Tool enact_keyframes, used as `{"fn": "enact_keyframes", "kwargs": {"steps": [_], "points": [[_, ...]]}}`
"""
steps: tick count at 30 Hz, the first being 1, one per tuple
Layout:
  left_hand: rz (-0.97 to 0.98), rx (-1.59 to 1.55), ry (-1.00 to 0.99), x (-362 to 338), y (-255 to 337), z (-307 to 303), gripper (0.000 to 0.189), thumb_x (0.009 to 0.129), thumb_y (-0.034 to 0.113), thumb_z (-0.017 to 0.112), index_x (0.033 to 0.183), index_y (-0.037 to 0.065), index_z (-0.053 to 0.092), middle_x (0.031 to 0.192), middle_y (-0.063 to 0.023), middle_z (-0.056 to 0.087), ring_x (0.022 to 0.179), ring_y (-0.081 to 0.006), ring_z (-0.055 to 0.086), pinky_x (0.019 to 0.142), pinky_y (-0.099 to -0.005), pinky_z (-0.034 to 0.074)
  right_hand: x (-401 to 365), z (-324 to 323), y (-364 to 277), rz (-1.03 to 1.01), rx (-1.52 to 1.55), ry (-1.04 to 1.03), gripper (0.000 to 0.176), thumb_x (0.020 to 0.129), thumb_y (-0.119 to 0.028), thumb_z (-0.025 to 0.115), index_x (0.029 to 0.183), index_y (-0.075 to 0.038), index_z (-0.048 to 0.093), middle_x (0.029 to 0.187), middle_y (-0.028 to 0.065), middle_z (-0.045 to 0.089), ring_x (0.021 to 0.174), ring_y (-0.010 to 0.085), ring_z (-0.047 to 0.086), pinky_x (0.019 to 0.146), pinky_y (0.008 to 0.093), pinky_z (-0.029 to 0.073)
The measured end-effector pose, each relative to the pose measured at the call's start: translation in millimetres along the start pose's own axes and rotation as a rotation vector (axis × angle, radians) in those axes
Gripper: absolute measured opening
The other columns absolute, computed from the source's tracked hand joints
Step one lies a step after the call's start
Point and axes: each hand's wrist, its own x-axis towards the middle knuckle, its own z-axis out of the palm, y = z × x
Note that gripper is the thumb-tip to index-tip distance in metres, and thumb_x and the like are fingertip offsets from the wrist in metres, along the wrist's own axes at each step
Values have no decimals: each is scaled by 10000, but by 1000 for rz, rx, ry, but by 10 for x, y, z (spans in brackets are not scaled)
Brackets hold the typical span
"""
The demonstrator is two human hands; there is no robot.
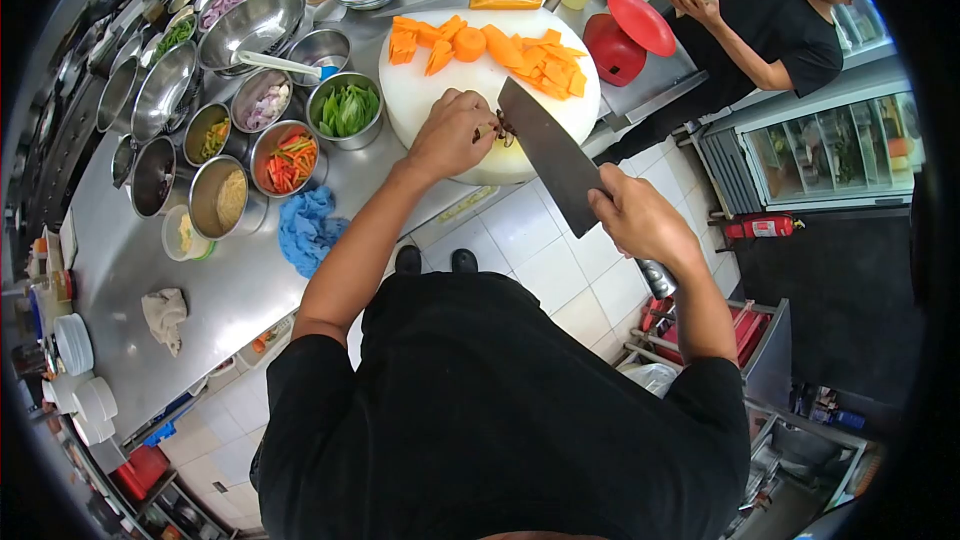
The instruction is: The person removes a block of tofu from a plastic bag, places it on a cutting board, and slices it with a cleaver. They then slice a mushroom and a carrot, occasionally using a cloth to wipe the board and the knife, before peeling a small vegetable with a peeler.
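On the round white cutting board, my left hand is closed with its fingertips on small dark pieces. My right hand grips the handle of a large cleaver, whose blade slants up and left, its far corner beside those dark pieces. Orange carrot lies across the far part of the board, in chunks at the left and flat slices at the right. An orange-handled knife rests behind the board.
A bowl of green leaves and a bowl of red strips stand left of the board, near a blue cloth. At the right are a red container and another person holding a bag.
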Motion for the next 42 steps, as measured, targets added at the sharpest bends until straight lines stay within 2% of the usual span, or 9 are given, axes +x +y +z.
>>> {"fn": "enact_keyframes", "kwargs": {"steps": [8,10,11,17,19,25,34,37,42], "points": [[7,-129,-8,-218,-245,-363,250,811,65,634,1057,64,672,1081,-107,598,1066,-298,544,950,-378,445,31,40,-76,-12,-24,11,244,981,-213,493,873,-4,428,551,170,540,446,282,578,489,425,448],[5,-239,-46,-249,-265,-329,247,811,74,652,1056,63,675,1078,-105,600,1036,-299,553,941,-373,446,66,21,-250,39,-57,-75,249,953,-196,496,945,52,483,777,316,607,803,505,596,749,544,467],[6,-241,-47,-238,-249,-290,247,811,74,652,1056,63,675,1078,-105,600,1036,-299,553,941,-373,446,82,43,-255,40,-57,-75,249,953,-196,496,945,52,483,777,316,607,803,505,596,749,544,467],[34,-167,192,2,-11,52,105,787,102,693,871,50,658,1009,-97,646,995,-301,561,900,-393,444,68,4,-262,151,107,-126,249,968,-193,480,885,41,460,672,229,600,549,344,628,565,449,500],[48,-138,177,0,-52,105,103,770,92,695,859,54,660,990,-87,646,979,-296,561,888,-391,446,35,4,-142,184,196,-134,248,979,-202,480,870,19,451,615,167,572,461,230,596,475,384,473],[10,-92,155,-65,-109,-7,130,789,85,681,915,54,681,1013,-96,647,1003,-295,570,926,-386,449,-68,22,-124,156,272,-16,233,992,-172,479,827,-26,402,551,30,456,388,124,462,386,310,380],[16,-180,278,22,48,111,231,804,205,772,975,61,714,1058,-88,674,1036,-241,598,900,-348,474,3,63,-123,211,391,-91,229,983,-193,478,844,-15,437,582,65,480,426,161,524,418,341,425],[-38,-273,410,21,97,219,121,801,157,766,868,58,745,893,-52,708,900,-208,638,759,-311,518,-38,41,-45,234,549,-120,202,987,-185,480,859,-31,450,598,28,463,422,123,479,394,303,407],[-25,-226,255,32,45,174,85,798,119,738,845,49,727,886,-69,703,910,-249,620,816,-358,492,-85,68,19,244,670,-113,172,994,-188,476,907,-41,469,591,-3,447,410,94,426,384,276,400]]}}
